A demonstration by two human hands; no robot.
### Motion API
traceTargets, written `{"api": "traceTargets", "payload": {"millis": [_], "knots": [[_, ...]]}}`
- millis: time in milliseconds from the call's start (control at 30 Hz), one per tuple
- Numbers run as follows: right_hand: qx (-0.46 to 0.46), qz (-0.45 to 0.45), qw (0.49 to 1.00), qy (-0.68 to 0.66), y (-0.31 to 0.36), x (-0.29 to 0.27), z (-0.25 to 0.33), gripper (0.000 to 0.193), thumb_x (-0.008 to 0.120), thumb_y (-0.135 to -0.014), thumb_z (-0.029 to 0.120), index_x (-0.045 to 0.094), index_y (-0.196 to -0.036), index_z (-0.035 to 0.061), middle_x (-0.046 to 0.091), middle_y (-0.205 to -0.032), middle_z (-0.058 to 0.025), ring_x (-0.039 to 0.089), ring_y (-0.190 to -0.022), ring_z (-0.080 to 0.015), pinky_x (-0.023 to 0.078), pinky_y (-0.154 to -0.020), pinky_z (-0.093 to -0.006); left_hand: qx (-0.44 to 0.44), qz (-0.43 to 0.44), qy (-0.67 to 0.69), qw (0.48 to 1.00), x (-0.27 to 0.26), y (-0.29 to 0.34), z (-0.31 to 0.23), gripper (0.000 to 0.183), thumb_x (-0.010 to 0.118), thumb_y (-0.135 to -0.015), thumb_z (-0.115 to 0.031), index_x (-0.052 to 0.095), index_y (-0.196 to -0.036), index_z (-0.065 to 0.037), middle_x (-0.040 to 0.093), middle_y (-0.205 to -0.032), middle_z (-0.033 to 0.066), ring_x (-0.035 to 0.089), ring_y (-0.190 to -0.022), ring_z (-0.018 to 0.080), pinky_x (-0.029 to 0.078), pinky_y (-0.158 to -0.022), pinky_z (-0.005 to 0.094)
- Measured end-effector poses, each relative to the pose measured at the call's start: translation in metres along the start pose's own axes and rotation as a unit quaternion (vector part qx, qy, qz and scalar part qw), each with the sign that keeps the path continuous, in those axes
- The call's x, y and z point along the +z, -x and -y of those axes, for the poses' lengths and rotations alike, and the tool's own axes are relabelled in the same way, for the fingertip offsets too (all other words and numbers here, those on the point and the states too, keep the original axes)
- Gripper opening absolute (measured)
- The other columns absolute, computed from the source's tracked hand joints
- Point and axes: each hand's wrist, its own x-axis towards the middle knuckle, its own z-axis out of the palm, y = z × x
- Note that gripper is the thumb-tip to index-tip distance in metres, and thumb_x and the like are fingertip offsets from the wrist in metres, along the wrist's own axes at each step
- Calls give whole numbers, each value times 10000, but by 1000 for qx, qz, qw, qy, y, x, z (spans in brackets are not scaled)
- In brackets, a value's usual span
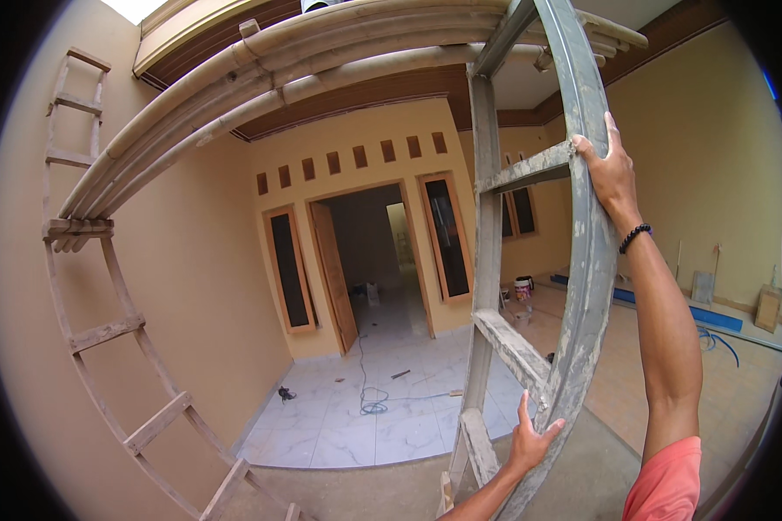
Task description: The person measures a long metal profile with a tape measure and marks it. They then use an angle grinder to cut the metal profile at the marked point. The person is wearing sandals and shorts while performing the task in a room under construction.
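On the grey ladder [585,243]: both hands, one rail

Ladder's right in front of me. My right hand [613,178] clasps the right rail [580,304] at its outer edge. My left hand [530,447] touches it lower down, thumb and forefinger spread; can't tell how closed. Poles [339,56] up-left of my grip, wooden ladder [109,333] farther left.
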Motion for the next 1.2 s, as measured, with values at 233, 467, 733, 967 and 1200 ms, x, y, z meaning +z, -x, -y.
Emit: {"api": "traceTargets", "payload": {"millis": [233, 467, 733, 967, 1200], "knots": [[-5, 2, 1000, -1, 3, 0, 1, 926, 560, -795, 650, 302, -1481, 85, 566, -1231, -291, 555, -1165, -411, 443, -997, -470, -5, 2, 15, 1000, -2, 3, 3, 988, 746, -810, -344, 118, -1473, 33, 533, -1255, 325, 563, -1164, 381, 420, -1000, 407], [-26, -13, 999, 16, 6, 9, -10, 732, 556, -874, 517, 365, -1437, 90, 579, -1209, -263, 559, -1153, -380, 443, -991, -436, 14, 11, 46, 999, -2, 1, 2, 981, 761, -801, -269, 114, -1462, 58, 509, -1261, 344, 541, -1179, 391, 412, -1000, 416], [-12, 39, 999, 12, 5, -2, 3, 810, 542, -893, 509, 214, -1502, 87, 445, -1380, -299, 447, -1288, -401, 349, -1083, -397, -12, 21, 93, 995, -3, -2, -5, 1009, 766, -789, -321, 125, -1466, 64, 337, -1417, 327, 364, -1330, 392, 278, -1103, 441], [-45, 134, 984, 107, -7, -39, 13, 829, 438, -918, 547, 120, -1520, 73, 351, -1439, -320, 407, -1313, -419, 302, -1130, -408, 39, 23, 45, 998, 15, -7, -5, 1044, 767, -787, -338, 75, -1473, 40, 333, -1399, 392, 355, -1315, 498, 301, -1086, 473], [-30, 342, 894, 289, 45, -122, -55, 474, 520, -951, 273, 474, -1354, 28, 581, -1232, -258, 632, -1037, -326, 513, -944, -440, 15, -6, 28, 999, -3, -5, 8, 998, 721, -799, -432, 167, -1476, 48, 245, -1502, 264, 222, -1411, 372, 156, -1155, 438]]}}
